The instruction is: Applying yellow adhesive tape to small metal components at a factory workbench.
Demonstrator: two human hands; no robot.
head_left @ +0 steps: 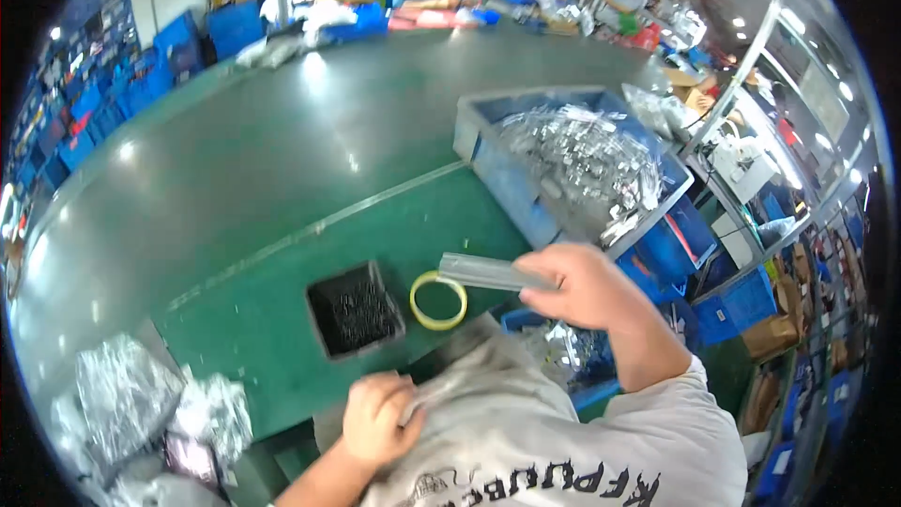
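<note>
My right hand (577, 289) pinches one end of a clear, flat plastic piece (483, 271), which reaches leftward over the green tabletop. Just below its free end lies a yellow tape ring (414, 298). To the left of the ring sits a square black tray (322, 330) filled with many small dark parts, too small to name. My left hand (376, 418) rests near the table's front edge below the tray, fingers curled; whether anything is in them is hidden.
A large blue-grey bin (507, 174) heaped with clear plastic pieces stands at the right. Clear plastic bags (127, 394) and a phone (190, 458) lie at the lower left. Behind the bench runs a wide conveyor belt (282, 131); people work beyond it. Blue crates stack at the right.
</note>
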